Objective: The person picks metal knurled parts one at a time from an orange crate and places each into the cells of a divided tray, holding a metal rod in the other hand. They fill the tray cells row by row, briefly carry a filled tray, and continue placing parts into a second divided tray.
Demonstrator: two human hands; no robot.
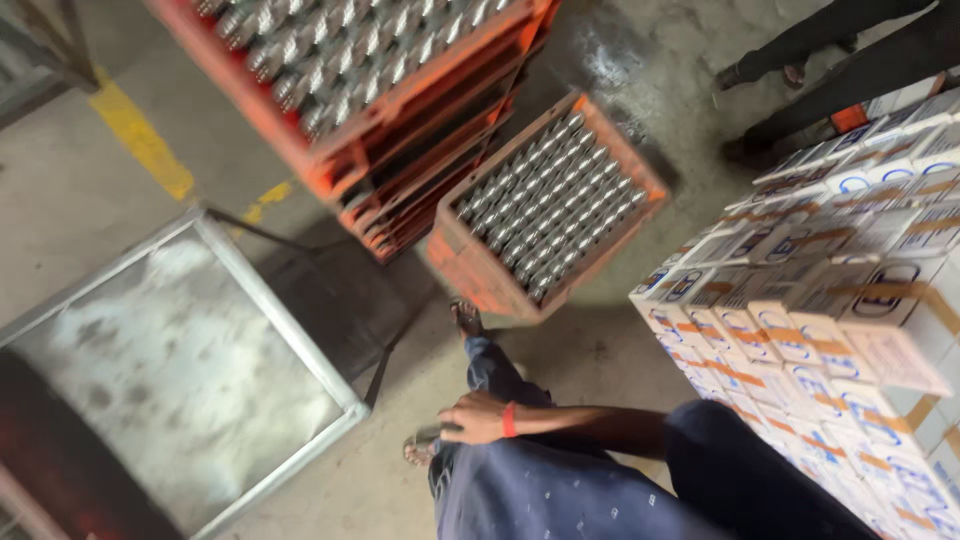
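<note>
Against my dark trouser leg rests my right hand point(475, 418), red band at the wrist, fingers point(446, 428) loosely curled, holding nothing; nearest, an orange crate point(470, 270) of metal cylinders point(545, 205) on the floor ahead; left hand unseen.

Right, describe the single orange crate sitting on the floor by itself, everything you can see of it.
The orange crate is a shallow rectangular tray, seemingly plastic, with scuffed, faded walls. It is packed with tight rows of shiny silver cylinders, apparently metal, seen end-on. It appears tilted, one long side toward the camera, resting on the concrete floor beside a stack of similar crates. A sandalled foot is just in front of it. No hand touches it. Motion blur hides finer detail.
</note>
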